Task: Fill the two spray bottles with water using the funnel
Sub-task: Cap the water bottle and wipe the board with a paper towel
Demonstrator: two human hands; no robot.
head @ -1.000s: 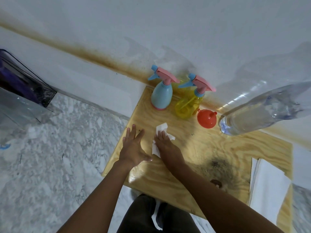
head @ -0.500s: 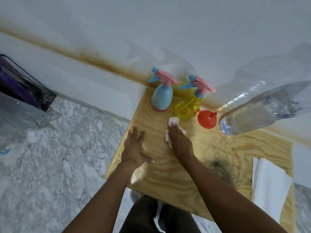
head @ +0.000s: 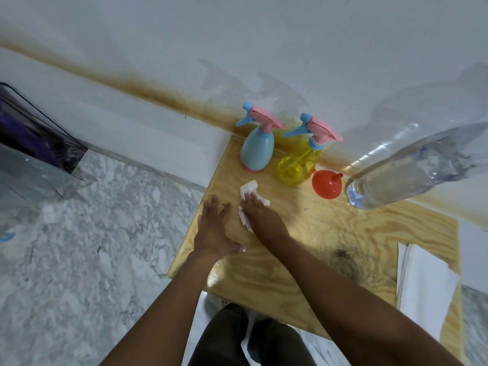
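A blue spray bottle (head: pixel 255 148) and a yellow spray bottle (head: pixel 297 165) stand side by side at the back of the wooden board (head: pixel 303 249), both with pink trigger heads on. A red funnel (head: pixel 326 183) lies just right of the yellow bottle. A large clear water bottle (head: pixel 412 170) stands at the back right. My right hand (head: pixel 260 215) presses flat on a white tissue (head: pixel 248 191) in front of the blue bottle. My left hand (head: pixel 215 231) rests flat on the board's left edge, fingers apart, holding nothing.
A stack of white tissues (head: pixel 425 281) lies at the board's right edge. The board sits against a stained white wall (head: pixel 237 62) above a marble floor (head: pixel 92 247). A clear container (head: pixel 29 159) stands far left. My dark trousers (head: pixel 245 339) show below the board.
My right hand slid the tissue away from me toward the bottles, then back left a little, wiping the board. My left hand stayed where it was.
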